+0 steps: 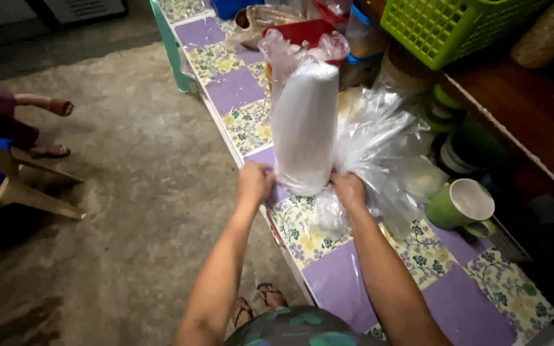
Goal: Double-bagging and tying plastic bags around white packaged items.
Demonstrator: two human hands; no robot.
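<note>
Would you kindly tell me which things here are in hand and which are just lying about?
In hand:
- tall white stack in a clear bag, held by left hand and right hand
- loose clear bags

Lying about:
- green mug
- green basket
- red container

The scene was dim overall, lit mostly from near the camera. Light fell brightest on the white wrapped stack (305, 125) and the clear plastic (379, 138), which showed pale glare. The floor (129, 192) faded to dark toward the left edge, and the shelf (533, 115) on the right sat in deep shadow. Edges bent slightly, and the picture looked soft and grainy.
</note>
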